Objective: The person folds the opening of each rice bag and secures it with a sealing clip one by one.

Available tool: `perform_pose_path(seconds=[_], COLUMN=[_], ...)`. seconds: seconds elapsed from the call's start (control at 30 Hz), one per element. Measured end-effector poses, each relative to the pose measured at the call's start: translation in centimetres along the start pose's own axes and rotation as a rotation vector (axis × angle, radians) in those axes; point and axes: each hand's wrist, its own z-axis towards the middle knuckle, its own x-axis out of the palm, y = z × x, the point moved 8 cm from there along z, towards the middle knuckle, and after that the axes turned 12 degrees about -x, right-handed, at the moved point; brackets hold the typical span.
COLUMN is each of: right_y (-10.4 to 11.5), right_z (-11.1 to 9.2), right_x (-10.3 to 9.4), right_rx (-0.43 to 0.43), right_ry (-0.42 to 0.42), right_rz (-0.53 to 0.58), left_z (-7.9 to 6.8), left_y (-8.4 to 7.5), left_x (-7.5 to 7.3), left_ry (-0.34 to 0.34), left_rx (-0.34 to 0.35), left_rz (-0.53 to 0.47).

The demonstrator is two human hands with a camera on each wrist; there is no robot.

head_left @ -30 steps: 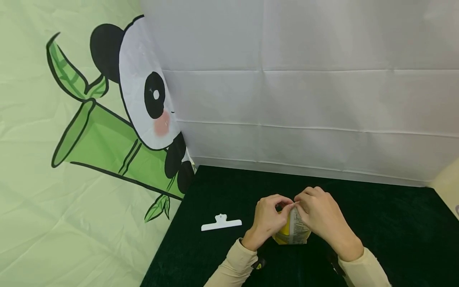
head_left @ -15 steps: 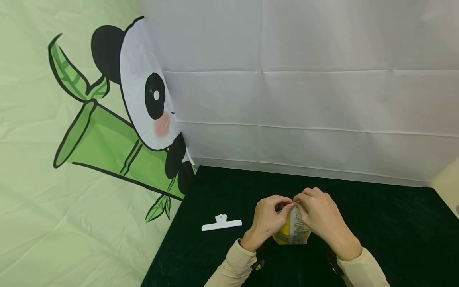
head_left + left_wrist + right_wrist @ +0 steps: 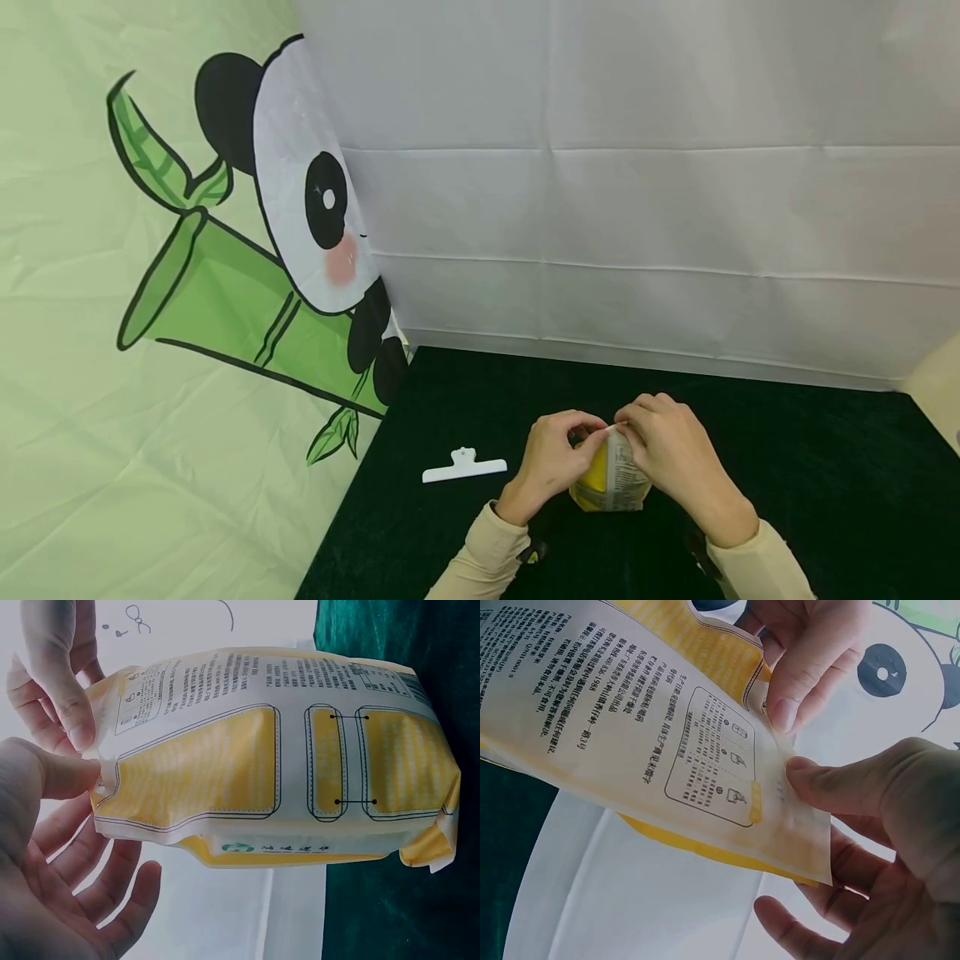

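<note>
A yellow and white printed bag [image 3: 611, 479] with dense black text stands upright on the dark green table in the head view. At its top edge my left hand [image 3: 551, 457] pinches the left corner between thumb and fingers. My right hand [image 3: 675, 458] pinches the top edge right beside it. In the left wrist view the bag [image 3: 202, 761] looks full, its top end between the thumb and fingers of the left hand [image 3: 60, 855]. The right wrist view has the right hand [image 3: 885, 840] with its thumb on the bag's front and fingers behind. A white clip [image 3: 464, 467] lies left of the hands.
The table [image 3: 810, 467] carries a dark green cloth, its left edge running diagonally. Behind it hangs a creased white backdrop [image 3: 637, 208]. A pale green sheet with a panda drawing [image 3: 315, 200] covers the left side.
My left hand has shifted slightly left along the bag's top edge, away from the right hand, showing more of the edge. The right hand, bag and clip have hardly moved.
</note>
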Motion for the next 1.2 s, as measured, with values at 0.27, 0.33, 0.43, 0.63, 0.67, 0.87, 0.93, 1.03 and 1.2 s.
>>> perform_pose_path(seconds=[0.27,0.33,0.43,0.63,0.67,0.87,0.93,1.03,1.2], right_y=[-0.11,-0.14,-0.16,-0.24,-0.25,-0.08,0.01,0.11,0.13], right_z=[-0.02,0.01,0.07,0.14,0.15,0.35,0.43,0.50,0.37], right_x=[0.03,0.02,0.00,0.14,0.17,0.32,0.31,0.29,0.55], right_rx=[-0.006,-0.011,-0.018,-0.029,-0.031,-0.037,-0.040,-0.040,-0.022], right_ry=[-0.004,-0.005,-0.005,-0.002,-0.003,0.000,-0.003,-0.005,0.009], right_rz=[0.001,0.000,-0.001,-0.001,-0.001,-0.005,-0.006,-0.007,-0.006], left_z=[0.26,0.28,0.31,0.46,0.48,0.46,0.45,0.45,0.29], left_y=[0.33,0.31,0.22,0.03,-0.02,-0.17,-0.11,-0.01,0.12], left_x=[0.48,0.54,0.56,0.65,0.67,0.61,0.60,0.62,0.66], left_ry=[0.024,0.013,-0.008,-0.044,-0.048,-0.069,-0.068,-0.062,-0.037], left_rx=[-0.030,-0.024,-0.010,0.024,0.030,0.053,0.047,0.033,0.009], left_rz=[0.016,0.023,0.035,0.042,0.044,0.063,0.063,0.053,0.036])
